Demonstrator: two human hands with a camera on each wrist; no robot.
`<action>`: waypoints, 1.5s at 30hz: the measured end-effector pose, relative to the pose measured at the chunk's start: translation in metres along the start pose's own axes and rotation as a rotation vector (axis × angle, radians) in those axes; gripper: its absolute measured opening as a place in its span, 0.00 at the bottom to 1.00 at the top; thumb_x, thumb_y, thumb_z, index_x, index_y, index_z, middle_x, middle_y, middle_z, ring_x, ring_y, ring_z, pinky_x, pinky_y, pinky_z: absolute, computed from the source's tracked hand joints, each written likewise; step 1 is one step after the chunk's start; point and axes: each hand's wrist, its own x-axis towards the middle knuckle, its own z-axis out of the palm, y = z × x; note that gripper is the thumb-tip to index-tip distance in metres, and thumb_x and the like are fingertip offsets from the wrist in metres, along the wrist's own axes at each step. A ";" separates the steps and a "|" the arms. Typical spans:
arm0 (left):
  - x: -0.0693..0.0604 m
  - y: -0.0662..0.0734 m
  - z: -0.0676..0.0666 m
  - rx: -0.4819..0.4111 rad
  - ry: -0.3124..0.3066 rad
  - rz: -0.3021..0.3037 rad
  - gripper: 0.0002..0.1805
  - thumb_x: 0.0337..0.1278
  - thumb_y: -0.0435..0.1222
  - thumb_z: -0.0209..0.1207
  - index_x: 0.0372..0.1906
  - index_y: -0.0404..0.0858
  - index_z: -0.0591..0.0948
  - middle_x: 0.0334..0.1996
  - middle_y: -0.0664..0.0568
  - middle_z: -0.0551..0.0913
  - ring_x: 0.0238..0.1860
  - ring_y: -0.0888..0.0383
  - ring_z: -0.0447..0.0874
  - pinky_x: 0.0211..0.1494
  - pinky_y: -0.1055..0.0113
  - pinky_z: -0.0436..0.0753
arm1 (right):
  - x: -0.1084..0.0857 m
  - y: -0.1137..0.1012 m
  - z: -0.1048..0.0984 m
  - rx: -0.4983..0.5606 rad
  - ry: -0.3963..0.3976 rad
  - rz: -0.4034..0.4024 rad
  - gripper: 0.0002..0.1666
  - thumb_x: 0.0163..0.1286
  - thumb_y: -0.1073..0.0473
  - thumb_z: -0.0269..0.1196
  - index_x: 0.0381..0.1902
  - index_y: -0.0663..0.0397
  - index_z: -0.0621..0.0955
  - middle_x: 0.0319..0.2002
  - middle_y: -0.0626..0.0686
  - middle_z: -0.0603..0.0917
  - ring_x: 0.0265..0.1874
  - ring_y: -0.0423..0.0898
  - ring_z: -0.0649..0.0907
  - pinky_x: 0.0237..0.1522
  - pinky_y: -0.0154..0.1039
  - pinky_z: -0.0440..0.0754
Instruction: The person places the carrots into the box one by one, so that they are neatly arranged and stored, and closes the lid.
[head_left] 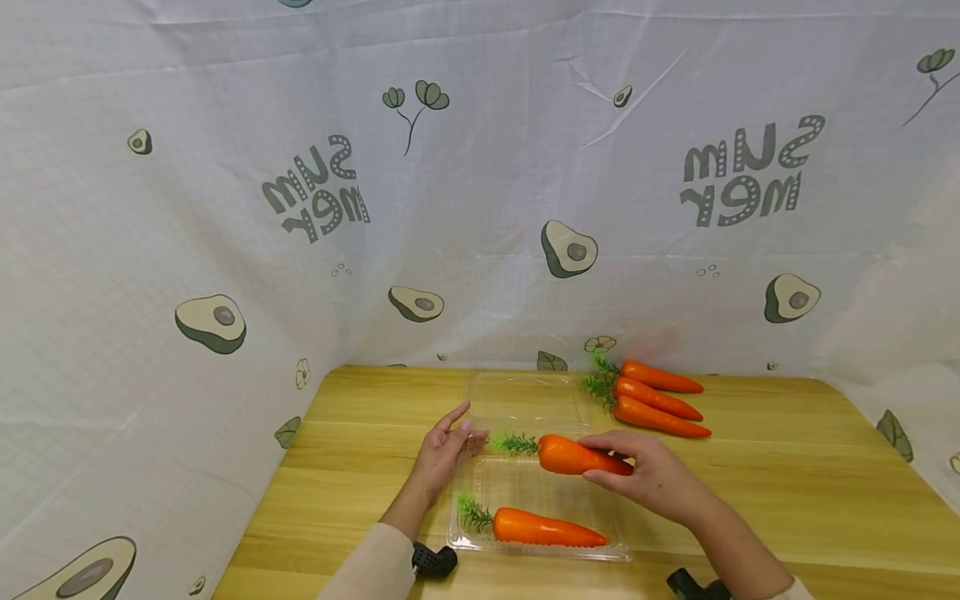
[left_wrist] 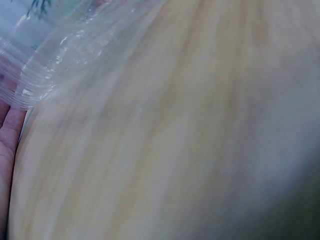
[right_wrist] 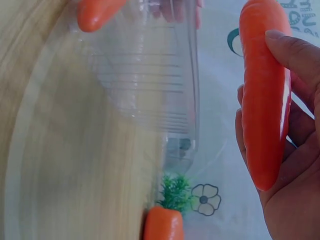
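Apparently the step in hand was loading carrots into a hinged clear plastic box. The right hand (head_left: 652, 477) gripped one carrot (head_left: 564, 455) around its tapering half, thumb on one side and fingers on the other, and held it raised above the far part of the box's base (head_left: 558, 490), leafy top pointing left. The left hand (head_left: 441, 454) lay beside the box's left edge, its fingers extended and touching the plastic, with nothing grasped.

A second carrot (head_left: 536, 527) already lay in the base along the near side, also with its greens to the left. The next move seemed to call for lowering the held carrot alongside that one, keeping the two parallel, and letting go without bending the thin wall.

Beyond the base, the lid (head_left: 525, 396) lay open on the wooden counter (head_left: 337, 475). Three more carrots (head_left: 658, 399) were grouped to the right of the lid, tips pointing right. A printed cloth (head_left: 480, 183) hung behind. Little blocked the way down; the left fingers sat close to the held carrot's greens, which could perhaps snag on them or on the rim.
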 end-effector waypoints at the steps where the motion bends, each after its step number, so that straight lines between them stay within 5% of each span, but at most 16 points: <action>1: 0.000 0.000 0.000 0.002 0.000 0.002 0.33 0.81 0.46 0.49 0.81 0.39 0.58 0.53 0.41 0.88 0.56 0.54 0.88 0.67 0.59 0.82 | 0.000 0.000 0.001 0.005 -0.007 0.001 0.24 0.65 0.48 0.73 0.56 0.49 0.86 0.51 0.52 0.89 0.43 0.31 0.83 0.40 0.31 0.87; 12: 0.003 0.000 0.000 0.052 0.005 -0.012 0.31 0.81 0.47 0.48 0.81 0.43 0.59 0.55 0.38 0.87 0.61 0.48 0.85 0.70 0.59 0.79 | 0.006 -0.002 0.018 0.038 -0.086 -0.027 0.23 0.66 0.46 0.71 0.56 0.47 0.86 0.49 0.50 0.89 0.39 0.32 0.82 0.38 0.31 0.86; 18: 0.002 0.001 0.001 0.009 -0.011 -0.005 0.31 0.82 0.44 0.47 0.81 0.42 0.58 0.56 0.34 0.85 0.61 0.44 0.85 0.69 0.55 0.80 | 0.006 -0.002 0.030 0.044 -0.127 -0.066 0.23 0.66 0.47 0.72 0.56 0.48 0.86 0.47 0.50 0.89 0.39 0.32 0.81 0.40 0.32 0.85; 28: 0.001 0.003 0.002 -0.001 -0.021 0.003 0.31 0.82 0.44 0.47 0.81 0.40 0.58 0.56 0.34 0.85 0.61 0.42 0.84 0.68 0.54 0.81 | 0.006 -0.004 0.044 -0.020 -0.153 -0.001 0.25 0.65 0.36 0.69 0.56 0.37 0.86 0.51 0.44 0.89 0.47 0.36 0.84 0.50 0.37 0.85; 38: -0.002 0.006 0.001 0.021 -0.021 0.006 0.31 0.82 0.43 0.46 0.81 0.40 0.57 0.56 0.34 0.85 0.60 0.44 0.85 0.67 0.56 0.81 | 0.010 -0.008 0.055 -0.114 -0.141 -0.050 0.22 0.66 0.39 0.70 0.54 0.38 0.87 0.49 0.42 0.89 0.47 0.38 0.85 0.51 0.41 0.87; 45: -0.002 0.004 0.000 0.026 -0.022 0.009 0.32 0.82 0.45 0.47 0.81 0.38 0.56 0.55 0.35 0.86 0.61 0.43 0.85 0.67 0.55 0.81 | 0.013 -0.013 0.059 -0.165 -0.159 -0.009 0.23 0.66 0.39 0.70 0.54 0.40 0.87 0.49 0.42 0.90 0.48 0.40 0.86 0.53 0.46 0.87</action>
